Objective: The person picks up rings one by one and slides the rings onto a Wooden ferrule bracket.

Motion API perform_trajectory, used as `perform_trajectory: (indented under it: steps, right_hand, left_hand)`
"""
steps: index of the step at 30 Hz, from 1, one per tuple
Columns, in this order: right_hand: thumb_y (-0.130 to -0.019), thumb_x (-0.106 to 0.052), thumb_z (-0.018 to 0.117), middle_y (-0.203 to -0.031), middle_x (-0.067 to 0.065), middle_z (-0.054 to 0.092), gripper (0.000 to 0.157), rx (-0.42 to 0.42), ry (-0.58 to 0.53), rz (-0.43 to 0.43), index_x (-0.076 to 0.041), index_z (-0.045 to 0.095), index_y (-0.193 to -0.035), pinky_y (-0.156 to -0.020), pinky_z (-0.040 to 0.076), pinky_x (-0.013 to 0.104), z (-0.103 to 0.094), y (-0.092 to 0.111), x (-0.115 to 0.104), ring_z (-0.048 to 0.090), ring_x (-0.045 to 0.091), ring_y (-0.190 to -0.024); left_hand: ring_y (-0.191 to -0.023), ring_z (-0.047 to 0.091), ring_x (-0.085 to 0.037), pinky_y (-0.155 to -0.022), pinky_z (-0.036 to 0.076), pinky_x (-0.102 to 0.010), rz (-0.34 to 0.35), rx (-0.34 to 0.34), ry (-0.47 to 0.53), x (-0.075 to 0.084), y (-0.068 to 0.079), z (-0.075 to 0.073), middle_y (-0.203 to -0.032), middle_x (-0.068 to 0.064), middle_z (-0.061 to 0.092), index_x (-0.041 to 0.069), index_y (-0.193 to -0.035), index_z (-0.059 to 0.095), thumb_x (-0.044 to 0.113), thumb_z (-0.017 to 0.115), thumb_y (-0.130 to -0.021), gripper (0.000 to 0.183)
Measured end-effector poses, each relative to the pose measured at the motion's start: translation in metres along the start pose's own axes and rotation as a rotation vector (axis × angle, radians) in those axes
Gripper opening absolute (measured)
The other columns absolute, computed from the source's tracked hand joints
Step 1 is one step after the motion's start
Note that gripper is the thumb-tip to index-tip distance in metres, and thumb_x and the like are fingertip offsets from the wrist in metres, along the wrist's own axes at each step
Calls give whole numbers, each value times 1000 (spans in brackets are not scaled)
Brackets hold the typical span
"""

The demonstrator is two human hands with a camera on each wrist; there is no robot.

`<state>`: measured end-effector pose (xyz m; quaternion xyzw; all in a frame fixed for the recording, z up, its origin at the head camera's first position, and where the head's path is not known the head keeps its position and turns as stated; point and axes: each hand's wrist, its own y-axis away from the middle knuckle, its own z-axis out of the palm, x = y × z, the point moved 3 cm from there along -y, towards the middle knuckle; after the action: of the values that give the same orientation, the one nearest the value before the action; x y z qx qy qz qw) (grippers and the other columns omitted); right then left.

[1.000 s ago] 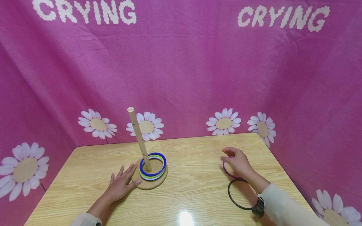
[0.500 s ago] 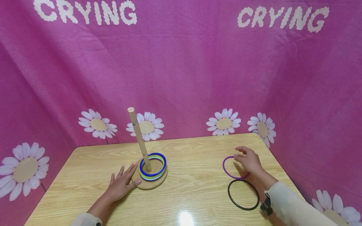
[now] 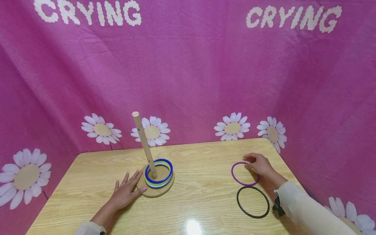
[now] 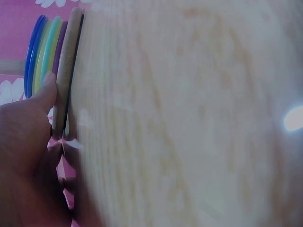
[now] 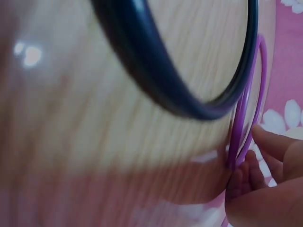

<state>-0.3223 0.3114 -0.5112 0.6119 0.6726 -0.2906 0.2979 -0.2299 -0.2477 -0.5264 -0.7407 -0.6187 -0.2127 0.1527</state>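
On the left stands a wooden peg (image 3: pixel 143 140) on a round wooden base (image 3: pixel 155 193). Several coloured rings lie stacked around its foot, a blue ring (image 3: pixel 171 168) on top. My left hand (image 3: pixel 124 194) rests at the base's left side, fingers spread, its thumb over the rim beside the rings in the left wrist view. To the right a purple ring (image 3: pixel 235 178) lies flat on the table. My right hand (image 3: pixel 259 165) pinches its far right edge, thumb (image 5: pixel 267 139) on the inner side and fingers outside. Part of that ring is hidden behind the hand.
A black ring (image 3: pixel 239 205) lies just in front of the purple one, near my right wrist. The wooden table (image 3: pixel 202 182) ends at a pink cloth (image 3: pixel 188 81) with daisies at the back and sides. A light glares at the front.
My right hand has drawn back to the right from the purple ring's far side, and its fingers have come down onto the right edge. The rings and my left hand stay put.
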Motion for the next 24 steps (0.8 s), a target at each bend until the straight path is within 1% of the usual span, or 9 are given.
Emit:
perform_trajectory:
  steps: [2,3,4,6,10,11,15,17,24]
  right_hand:
    - [-91,4,73,-121,27,70,30,-17,-10,2,8,68,-120,-85,58,35,0,-3,3,65,40,-108]
    - [-91,4,73,-120,26,70,29,-22,-11,1,8,69,-119,-81,56,29,0,-5,5,65,37,-107]
    - [-91,5,72,-119,25,70,28,-32,-36,22,7,69,-118,-74,55,26,1,-6,7,64,36,-102]
    - [-92,5,71,-117,23,70,26,-39,-52,41,6,70,-117,-71,51,21,2,-9,11,62,31,-99]
    - [-93,6,69,-111,20,69,24,-51,-103,86,6,71,-117,-69,51,23,3,-12,14,57,26,-92]
    - [-93,6,69,-110,19,69,24,-50,-98,81,7,71,-116,-72,51,23,3,-13,14,57,24,-93]
    - [-93,5,69,-105,16,70,21,-47,-97,86,6,72,-114,-70,52,23,3,-14,15,58,22,-90]
    - [-93,5,69,-103,17,71,20,-53,-82,60,8,72,-112,-71,52,22,2,-14,15,59,22,-91]
    - [-94,4,69,-100,14,73,13,-52,-73,35,5,75,-105,-71,51,22,2,-16,18,61,19,-90]
  left_hand:
    - [-155,3,-51,-111,-8,-81,-2,-1,1,0,0,0,-171,-11,22,18,-165,24,58,56,-101,82]
    - [-155,3,-51,-111,-8,-81,-4,-3,2,1,0,-1,-171,-11,22,19,-166,24,58,56,-101,82]
    - [-155,3,-51,-111,-8,-81,-5,-3,4,1,1,-1,-171,-11,22,18,-165,24,58,56,-101,82]
    - [-155,3,-51,-111,-8,-81,-6,-3,6,2,1,-1,-171,-11,22,18,-165,25,58,56,-101,82]
    - [-155,4,-51,-111,-8,-81,-2,0,8,3,1,-2,-170,-12,22,17,-165,25,57,57,-101,81]
    - [-155,4,-51,-111,-8,-81,-2,0,7,3,1,-2,-170,-12,23,18,-165,25,56,57,-101,81]
    - [-156,3,-50,-111,-8,-81,-6,-4,5,3,0,-1,-171,-11,22,18,-165,25,57,56,-101,81]
    - [-156,3,-50,-111,-8,-81,-9,-7,4,2,0,-1,-171,-11,22,18,-165,24,58,56,-101,82]
    - [-155,4,-51,-111,-7,-81,-4,1,2,2,0,-1,-170,-11,22,18,-165,25,57,56,-101,82]
